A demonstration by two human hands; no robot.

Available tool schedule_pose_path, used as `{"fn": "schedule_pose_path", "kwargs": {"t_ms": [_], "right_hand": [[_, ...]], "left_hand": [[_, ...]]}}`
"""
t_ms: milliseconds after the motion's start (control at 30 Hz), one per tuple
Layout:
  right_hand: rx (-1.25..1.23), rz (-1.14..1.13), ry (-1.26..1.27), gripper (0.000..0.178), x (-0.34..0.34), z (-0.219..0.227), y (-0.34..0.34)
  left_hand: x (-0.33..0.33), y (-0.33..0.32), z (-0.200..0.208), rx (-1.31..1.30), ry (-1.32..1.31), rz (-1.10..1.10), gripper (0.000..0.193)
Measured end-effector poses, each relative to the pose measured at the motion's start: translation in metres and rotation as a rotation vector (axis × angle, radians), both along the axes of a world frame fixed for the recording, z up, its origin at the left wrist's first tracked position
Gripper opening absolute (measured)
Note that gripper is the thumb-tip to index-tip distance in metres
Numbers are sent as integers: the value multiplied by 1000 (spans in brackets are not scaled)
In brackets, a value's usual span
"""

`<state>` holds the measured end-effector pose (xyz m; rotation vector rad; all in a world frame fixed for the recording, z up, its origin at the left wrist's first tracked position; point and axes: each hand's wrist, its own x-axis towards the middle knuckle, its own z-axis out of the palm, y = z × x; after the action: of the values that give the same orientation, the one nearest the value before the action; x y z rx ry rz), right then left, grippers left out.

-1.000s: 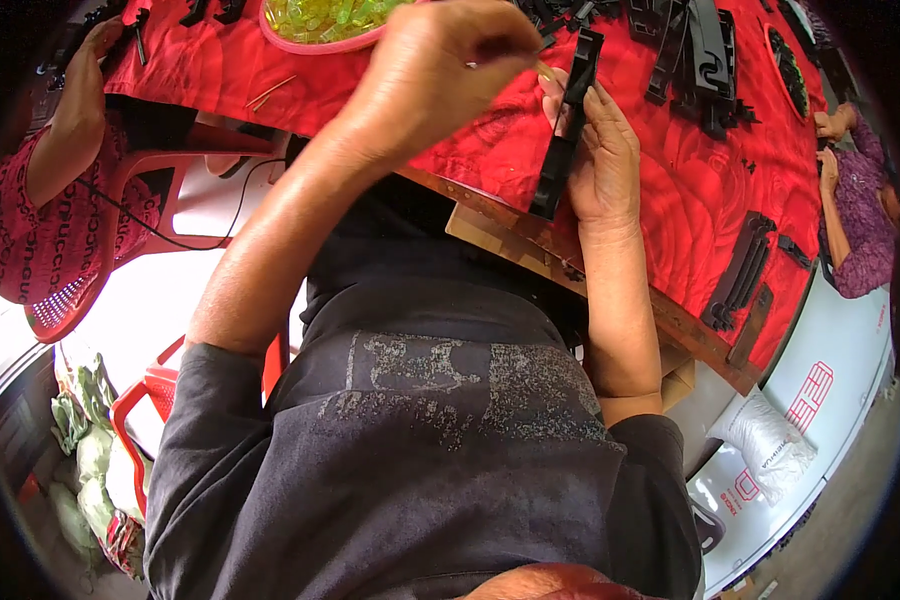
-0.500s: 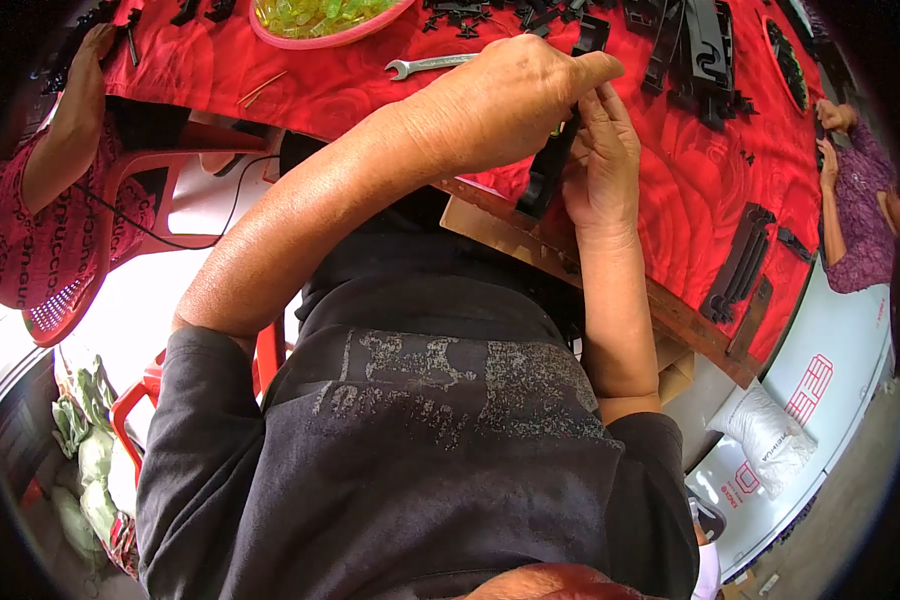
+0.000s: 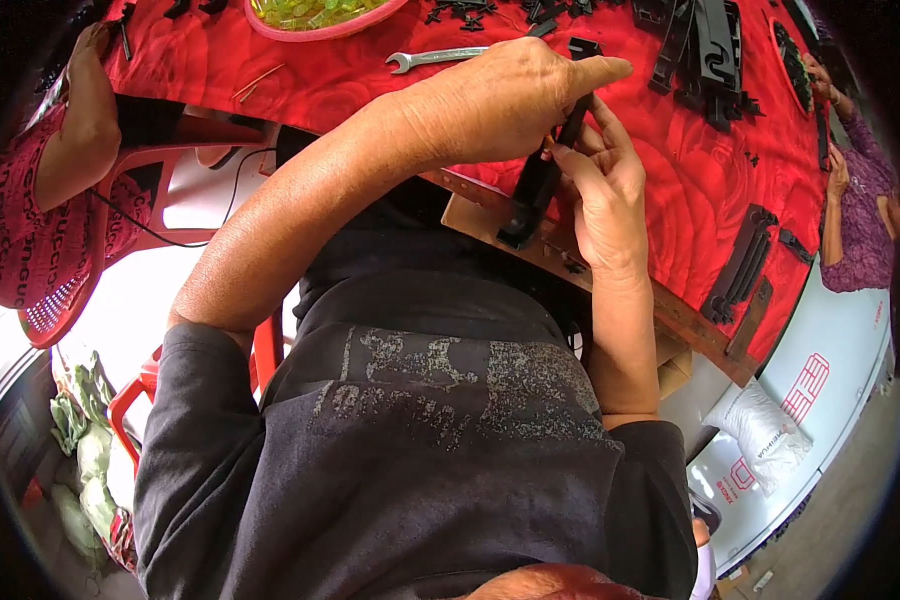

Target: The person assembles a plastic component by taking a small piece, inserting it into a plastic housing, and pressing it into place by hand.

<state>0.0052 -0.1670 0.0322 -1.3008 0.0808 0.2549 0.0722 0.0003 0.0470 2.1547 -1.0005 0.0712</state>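
Both hands, left hand (image 3: 500,100) and right hand (image 3: 600,190), were closed around a long black plastic bracket (image 3: 542,175); assembly was judged unfinished; many black plastic parts (image 3: 710,50) were left unworked on the red cloth (image 3: 300,75).

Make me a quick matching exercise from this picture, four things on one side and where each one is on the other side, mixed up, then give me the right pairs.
Things:
1. long black plastic part
2. wrench
3. pink bowl
4. stack of black strips

Places:
A. at the top edge, holding yellow-green pieces
B. lying flat on the red cloth just beyond the left hand
C. held between the left hand and the right hand
D. near the table's edge, to the right of the right hand

Pairs: 1-C, 2-B, 3-A, 4-D
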Motion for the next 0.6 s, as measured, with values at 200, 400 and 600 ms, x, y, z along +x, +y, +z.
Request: {"fn": "schedule_pose_path", "kwargs": {"t_ms": [200, 400, 600], "right_hand": [[-71, -32, -4, 64, -1, -1, -6], [-42, -24, 13, 60, -4, -6, -7], [-1, -54, 36, 61, -3, -6, -8]], "left_hand": [[2, 1, -2, -39, -101, -9, 73], [-2, 0, -5, -15, 30, -20, 63], [-6, -4, -9, 26, -37, 7, 60]]}}
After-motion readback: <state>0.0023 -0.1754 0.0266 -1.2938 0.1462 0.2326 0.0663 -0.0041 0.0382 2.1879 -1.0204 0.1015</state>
